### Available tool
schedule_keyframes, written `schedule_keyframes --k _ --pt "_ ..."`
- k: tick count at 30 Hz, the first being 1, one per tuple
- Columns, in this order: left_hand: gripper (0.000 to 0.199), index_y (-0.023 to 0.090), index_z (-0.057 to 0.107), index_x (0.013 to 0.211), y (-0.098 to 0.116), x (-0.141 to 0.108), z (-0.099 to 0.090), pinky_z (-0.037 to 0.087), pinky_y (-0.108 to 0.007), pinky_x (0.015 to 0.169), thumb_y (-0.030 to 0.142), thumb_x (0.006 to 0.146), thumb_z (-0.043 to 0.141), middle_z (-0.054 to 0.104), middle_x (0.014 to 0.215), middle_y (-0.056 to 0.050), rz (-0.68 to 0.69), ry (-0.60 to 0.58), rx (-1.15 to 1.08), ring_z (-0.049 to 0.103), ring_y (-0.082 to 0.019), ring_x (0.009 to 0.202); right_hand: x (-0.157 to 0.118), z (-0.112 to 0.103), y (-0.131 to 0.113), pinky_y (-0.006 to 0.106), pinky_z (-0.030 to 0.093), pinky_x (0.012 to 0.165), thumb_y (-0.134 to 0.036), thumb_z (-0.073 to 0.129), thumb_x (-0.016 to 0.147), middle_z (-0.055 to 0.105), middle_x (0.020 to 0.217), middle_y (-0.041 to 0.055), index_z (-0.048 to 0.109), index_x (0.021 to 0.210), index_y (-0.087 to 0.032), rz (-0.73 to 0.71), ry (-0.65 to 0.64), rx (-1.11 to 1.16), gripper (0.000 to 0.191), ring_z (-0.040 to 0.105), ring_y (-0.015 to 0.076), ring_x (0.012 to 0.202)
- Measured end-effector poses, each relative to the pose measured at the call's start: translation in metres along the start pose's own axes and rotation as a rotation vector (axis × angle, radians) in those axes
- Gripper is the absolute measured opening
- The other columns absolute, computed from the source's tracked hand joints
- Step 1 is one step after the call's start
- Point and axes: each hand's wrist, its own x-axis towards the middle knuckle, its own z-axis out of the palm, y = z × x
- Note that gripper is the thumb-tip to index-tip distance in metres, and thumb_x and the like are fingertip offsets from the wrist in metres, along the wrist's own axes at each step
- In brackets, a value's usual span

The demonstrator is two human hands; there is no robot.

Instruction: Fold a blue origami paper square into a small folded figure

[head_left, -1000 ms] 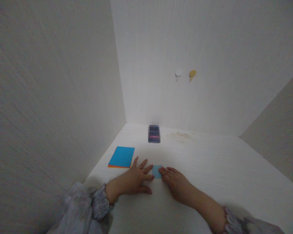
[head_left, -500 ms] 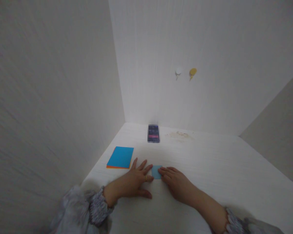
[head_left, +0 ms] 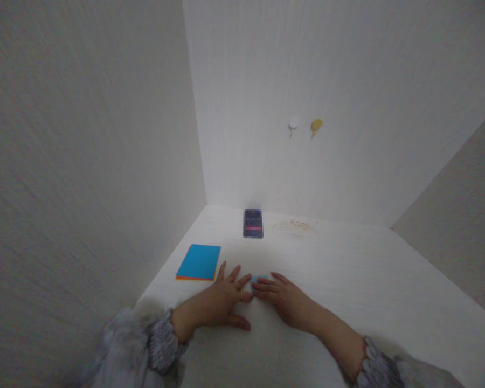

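A small light-blue square of paper lies flat on the white table, mostly covered by fingers. My left hand is spread flat on the table, its fingertips at the paper's left edge; a ring shows on one finger. Across the paper lie the outstretched fingers of my right hand, pressed down flat on it. Neither hand grasps anything. Beyond my left hand rests a stack of coloured paper sheets, blue on top with orange edges below.
A dark pixelated object stands at the back of the table near the wall. Beside it is a brownish mark on the tabletop. A white hook and a yellow hook are fixed to the back wall. Walls enclose both sides.
My right hand has slid left over the light-blue paper and now covers most of it. My left hand stays in place. The view has shifted slightly.
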Motion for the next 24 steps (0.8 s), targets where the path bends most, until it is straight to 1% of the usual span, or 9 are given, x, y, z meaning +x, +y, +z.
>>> schedule_keyframes --k 5,8,14,17,19,20,22,23,24 --pt "0.061 0.032 0.042 0.118 0.002 0.000 -0.004 0.001 -0.066 0.088 0.067 0.068 0.039 0.025 0.136 -0.008 0.000 0.004 0.010 0.014 -0.038 0.123 -0.013 -0.008 0.012 0.043 0.010 0.101 -0.009 0.034 0.075 0.040 0.128 0.0024 0.038 0.123 -0.027 0.003 -0.009 0.002 0.052 0.034 0.0140 0.118" --pt "0.061 0.032 0.043 0.117 0.002 0.000 -0.006 0.000 -0.066 0.088 0.068 0.068 0.038 0.027 0.135 -0.007 -0.004 -0.007 0.007 0.014 -0.038 0.123 -0.021 -0.013 0.017 0.043 0.010 0.101 -0.009 0.034 0.077 0.039 0.129 0.0034 0.037 0.124 -0.027 -0.041 -0.017 0.003 0.051 0.032 0.0146 0.120" --pt "0.062 0.032 0.044 0.116 0.002 0.001 -0.007 -0.003 -0.066 0.087 0.069 0.067 0.037 0.027 0.135 -0.007 0.001 -0.010 0.002 0.014 -0.038 0.123 -0.023 -0.017 0.020 0.042 0.013 0.100 -0.010 0.037 0.077 0.044 0.126 0.0034 0.041 0.121 -0.026 -0.089 -0.011 0.009 0.047 0.033 0.0153 0.119" --pt "0.060 0.032 0.044 0.116 0.001 0.000 -0.005 -0.002 -0.066 0.087 0.067 0.067 0.040 0.027 0.135 -0.007 0.013 0.001 0.014 0.015 -0.038 0.123 -0.021 -0.012 0.023 0.041 0.020 0.099 -0.011 0.036 0.079 0.049 0.121 0.0034 0.053 0.107 -0.025 -0.092 0.058 0.022 0.036 0.040 0.0153 0.115" --pt "0.059 0.032 0.045 0.115 0.000 0.000 -0.004 -0.002 -0.066 0.087 0.067 0.067 0.042 0.027 0.135 -0.008 0.019 0.011 0.019 0.015 -0.038 0.122 -0.020 -0.007 0.024 0.038 0.026 0.097 -0.012 0.034 0.081 0.055 0.114 0.0049 0.057 0.099 -0.022 -0.090 0.164 0.050 0.031 0.045 0.0150 0.110" --pt "0.060 0.032 0.045 0.115 -0.001 0.001 -0.004 -0.001 -0.066 0.088 0.067 0.066 0.042 0.027 0.135 -0.008 0.022 0.015 0.020 0.016 -0.038 0.122 -0.019 -0.005 0.025 0.037 0.030 0.095 -0.013 0.033 0.082 0.057 0.111 0.0062 0.057 0.099 -0.021 -0.089 0.230 0.061 0.030 0.046 0.0151 0.108" --pt "0.060 0.032 0.046 0.114 -0.001 0.001 -0.003 -0.001 -0.066 0.088 0.068 0.066 0.041 0.027 0.135 -0.008 0.027 0.020 0.017 0.016 -0.038 0.122 -0.016 -0.001 0.022 0.038 0.032 0.094 -0.015 0.032 0.083 0.055 0.113 0.0090 0.051 0.108 -0.019 -0.068 0.329 0.048 0.032 0.043 0.0163 0.111" --pt "0.061 0.032 0.046 0.114 -0.001 0.001 -0.003 -0.001 -0.066 0.088 0.068 0.066 0.041 0.027 0.135 -0.008 0.028 0.021 0.014 0.016 -0.038 0.122 -0.015 0.000 0.020 0.040 0.029 0.096 -0.016 0.032 0.083 0.050 0.119 0.0101 0.047 0.114 -0.018 -0.055 0.339 0.023 0.035 0.037 0.0175 0.116" --pt "0.061 0.032 0.046 0.114 -0.001 0.001 -0.003 -0.002 -0.066 0.088 0.069 0.066 0.039 0.027 0.135 -0.008 0.028 0.023 0.011 0.016 -0.038 0.122 -0.013 0.000 0.017 0.043 0.024 0.098 -0.018 0.033 0.084 0.044 0.124 0.0104 0.041 0.120 -0.018 -0.045 0.303 -0.009 0.038 0.031 0.0185 0.120"
